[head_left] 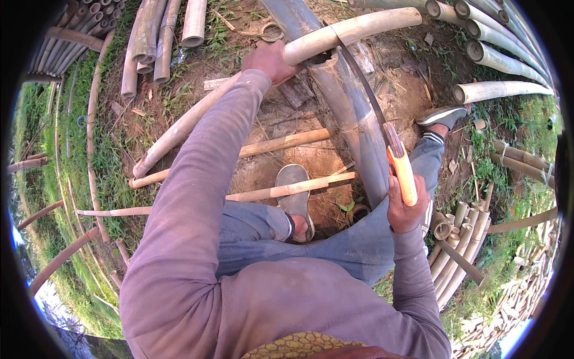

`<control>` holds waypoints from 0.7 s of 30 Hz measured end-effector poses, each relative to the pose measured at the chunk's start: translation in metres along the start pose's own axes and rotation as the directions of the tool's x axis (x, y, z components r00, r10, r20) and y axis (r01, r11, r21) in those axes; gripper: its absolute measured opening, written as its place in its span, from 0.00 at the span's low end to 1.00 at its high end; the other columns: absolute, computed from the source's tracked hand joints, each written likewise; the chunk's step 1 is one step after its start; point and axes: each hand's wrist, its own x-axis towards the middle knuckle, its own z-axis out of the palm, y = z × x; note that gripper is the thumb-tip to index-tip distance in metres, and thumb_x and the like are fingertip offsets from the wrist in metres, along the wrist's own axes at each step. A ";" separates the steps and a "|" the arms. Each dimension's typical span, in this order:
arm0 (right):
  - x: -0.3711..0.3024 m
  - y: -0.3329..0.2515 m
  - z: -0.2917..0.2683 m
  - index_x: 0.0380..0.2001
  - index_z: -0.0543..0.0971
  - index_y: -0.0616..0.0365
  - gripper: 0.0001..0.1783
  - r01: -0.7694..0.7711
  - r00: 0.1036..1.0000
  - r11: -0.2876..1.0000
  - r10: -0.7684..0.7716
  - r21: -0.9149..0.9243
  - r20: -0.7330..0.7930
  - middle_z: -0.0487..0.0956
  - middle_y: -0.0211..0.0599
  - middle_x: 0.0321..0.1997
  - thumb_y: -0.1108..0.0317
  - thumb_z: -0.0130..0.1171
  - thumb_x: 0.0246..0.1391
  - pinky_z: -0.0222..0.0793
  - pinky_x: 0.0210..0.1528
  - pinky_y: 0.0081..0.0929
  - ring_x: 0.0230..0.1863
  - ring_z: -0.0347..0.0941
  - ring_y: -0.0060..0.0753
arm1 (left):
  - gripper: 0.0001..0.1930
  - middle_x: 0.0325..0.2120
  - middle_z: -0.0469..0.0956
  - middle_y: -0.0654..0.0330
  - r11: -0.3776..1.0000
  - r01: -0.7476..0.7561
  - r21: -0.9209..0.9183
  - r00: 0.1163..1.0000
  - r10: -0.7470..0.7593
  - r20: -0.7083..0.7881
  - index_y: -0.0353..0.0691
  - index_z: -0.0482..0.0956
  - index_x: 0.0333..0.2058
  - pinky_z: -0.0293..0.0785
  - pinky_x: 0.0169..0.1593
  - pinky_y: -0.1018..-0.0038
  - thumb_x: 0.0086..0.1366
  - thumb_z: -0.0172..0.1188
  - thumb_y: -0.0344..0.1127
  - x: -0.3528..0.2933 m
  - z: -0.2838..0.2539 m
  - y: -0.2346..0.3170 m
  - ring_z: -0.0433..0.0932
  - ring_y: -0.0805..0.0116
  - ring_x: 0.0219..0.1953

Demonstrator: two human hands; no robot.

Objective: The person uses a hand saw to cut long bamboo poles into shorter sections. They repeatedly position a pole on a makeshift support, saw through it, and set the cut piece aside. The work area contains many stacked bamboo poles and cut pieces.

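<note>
My left hand (268, 61) is closed around a pale bamboo pole (353, 31), which slants from the lower left up to the upper right. The pole lies across a thick grey bamboo trunk (353, 125) with a notch broken in it. In my right hand (408, 210) is a pruning saw (402, 173) with an orange handle, its fingers wrapped round the grip. The saw's dark curved blade reaches up and away, and its far end lies against the bamboo pole's side. Whether the teeth have bitten in cannot be made out.
Two thinner bamboo pieces (287, 143) lie on the dirt before me, one over my shoe (293, 209). Cut poles (508, 60) are piled far right, with more poles (160, 42) far left. A bundle of short lengths (460, 251) stands at my right.
</note>
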 end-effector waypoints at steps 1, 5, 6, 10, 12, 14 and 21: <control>0.012 0.004 0.010 0.41 0.82 0.62 0.10 -0.008 1.000 1.000 0.008 0.026 -0.015 0.83 0.42 0.31 0.71 0.74 0.61 0.76 0.32 0.34 0.27 0.82 0.40 | 0.33 0.53 0.87 0.54 1.000 0.000 0.002 1.000 0.000 0.006 0.51 0.80 0.60 0.80 0.61 0.54 0.57 0.70 0.56 -0.003 -0.003 0.003 0.85 0.50 0.56; 0.156 0.014 0.095 0.41 0.84 0.61 0.17 0.022 1.000 1.000 -0.022 0.000 -0.022 0.86 0.50 0.31 0.57 0.74 0.63 0.80 0.35 0.40 0.32 0.86 0.49 | 0.34 0.53 0.87 0.54 1.000 -0.018 0.026 1.000 0.018 -0.020 0.52 0.79 0.62 0.80 0.61 0.55 0.58 0.70 0.58 0.005 0.004 0.008 0.85 0.51 0.56; 0.192 0.006 0.108 0.42 0.84 0.61 0.20 0.012 1.000 0.996 -0.015 -0.089 -0.027 0.86 0.51 0.32 0.54 0.74 0.63 0.81 0.37 0.45 0.34 0.86 0.54 | 0.35 0.53 0.86 0.55 0.999 -0.011 0.033 1.000 0.011 -0.013 0.52 0.78 0.62 0.80 0.61 0.55 0.58 0.70 0.58 0.006 -0.004 0.013 0.85 0.52 0.57; 0.173 -0.003 0.097 0.41 0.83 0.61 0.19 -0.067 0.997 0.996 0.070 -0.065 0.041 0.86 0.50 0.32 0.55 0.74 0.63 0.80 0.37 0.44 0.33 0.85 0.57 | 0.36 0.55 0.86 0.55 0.999 0.012 0.038 1.000 -0.012 0.003 0.54 0.77 0.64 0.80 0.62 0.56 0.58 0.70 0.58 -0.004 -0.005 0.010 0.85 0.52 0.58; 0.097 0.000 0.054 0.40 0.82 0.61 0.13 -0.054 0.998 0.997 0.052 0.054 0.034 0.84 0.48 0.29 0.63 0.74 0.63 0.78 0.35 0.40 0.30 0.84 0.50 | 0.36 0.55 0.86 0.55 1.000 0.016 0.016 1.000 -0.016 -0.012 0.54 0.78 0.64 0.80 0.62 0.56 0.58 0.70 0.57 -0.001 -0.003 0.002 0.85 0.52 0.59; 0.030 0.001 0.012 0.41 0.82 0.62 0.11 -0.048 0.999 0.998 0.048 0.047 0.017 0.84 0.41 0.28 0.71 0.75 0.61 0.77 0.33 0.35 0.28 0.84 0.40 | 0.36 0.55 0.86 0.55 1.000 0.012 -0.012 1.000 -0.012 0.023 0.54 0.78 0.64 0.80 0.62 0.56 0.58 0.70 0.57 0.000 -0.001 0.001 0.85 0.52 0.59; 0.136 0.017 0.083 0.39 0.83 0.61 0.16 -0.078 0.997 0.996 0.077 0.036 0.027 0.85 0.48 0.28 0.59 0.74 0.63 0.79 0.34 0.41 0.29 0.84 0.52 | 0.36 0.55 0.86 0.54 1.000 0.013 -0.003 1.000 -0.012 0.025 0.54 0.78 0.64 0.80 0.63 0.56 0.56 0.70 0.56 0.002 -0.004 0.015 0.85 0.51 0.58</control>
